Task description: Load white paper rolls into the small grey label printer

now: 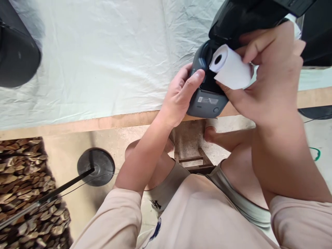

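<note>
A dark grey label printer [207, 100] stands at the table's front edge with its black lid [233, 20] raised. My left hand [181, 91] grips the printer's left side, its thumb over the rim. In my right hand [269, 72] is a white paper roll [233, 71] with a dark core, held between thumb and fingers. The roll is tilted over the printer's open compartment, and its loose end points toward me. I cannot tell whether the roll touches the inside of the compartment.
A pale cloth [103, 62] covers the table, which has a wooden front edge [116, 121]. A black object [18, 52] stands at far left, another black machine [317, 38] at far right. Below are a round stand base [95, 166], stacked firewood [26, 193] and a wooden stool [192, 162].
</note>
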{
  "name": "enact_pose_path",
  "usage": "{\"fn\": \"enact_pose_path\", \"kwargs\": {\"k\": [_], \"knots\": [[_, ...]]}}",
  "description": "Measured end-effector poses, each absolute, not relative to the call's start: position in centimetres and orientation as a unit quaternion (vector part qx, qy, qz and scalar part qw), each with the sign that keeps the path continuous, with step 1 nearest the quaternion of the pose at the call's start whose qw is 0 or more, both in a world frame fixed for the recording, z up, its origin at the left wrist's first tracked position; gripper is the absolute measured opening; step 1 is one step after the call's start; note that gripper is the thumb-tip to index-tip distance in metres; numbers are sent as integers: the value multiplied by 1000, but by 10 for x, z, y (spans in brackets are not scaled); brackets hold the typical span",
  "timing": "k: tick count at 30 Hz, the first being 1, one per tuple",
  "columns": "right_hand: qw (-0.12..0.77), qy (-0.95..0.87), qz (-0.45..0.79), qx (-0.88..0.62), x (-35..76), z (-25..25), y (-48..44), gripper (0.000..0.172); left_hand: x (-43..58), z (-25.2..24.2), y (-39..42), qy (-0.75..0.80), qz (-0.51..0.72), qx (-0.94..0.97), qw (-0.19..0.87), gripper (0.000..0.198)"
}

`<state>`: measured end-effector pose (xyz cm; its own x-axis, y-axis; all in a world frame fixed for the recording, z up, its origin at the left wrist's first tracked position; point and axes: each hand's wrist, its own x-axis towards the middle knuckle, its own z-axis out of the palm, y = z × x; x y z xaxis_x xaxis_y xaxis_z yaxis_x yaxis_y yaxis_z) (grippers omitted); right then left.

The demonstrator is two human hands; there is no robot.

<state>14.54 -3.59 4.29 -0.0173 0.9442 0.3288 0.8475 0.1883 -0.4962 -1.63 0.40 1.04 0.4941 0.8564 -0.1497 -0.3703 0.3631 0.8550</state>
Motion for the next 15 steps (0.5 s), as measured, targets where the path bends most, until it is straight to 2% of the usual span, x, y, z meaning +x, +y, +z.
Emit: {"fn": "enact_pose_path", "kwargs": {"k": [3,5,10,13,15], "knots": [[244,-718,31,-651,150,39,-36,33,-16,8,5,294,391,399,775,17],[237,-728,18,-644,152,37,-35,32,-15,8,6,292,393,388,781,16],[330,-763,-62,-553,148,30,-35,16,-14,11,7,275,397,351,802,17],[367,-772,-114,-507,142,26,-38,13,-17,12,7,248,395,327,822,19],[362,-786,-107,-490,139,24,-40,15,-19,12,7,244,389,318,830,13]]}}
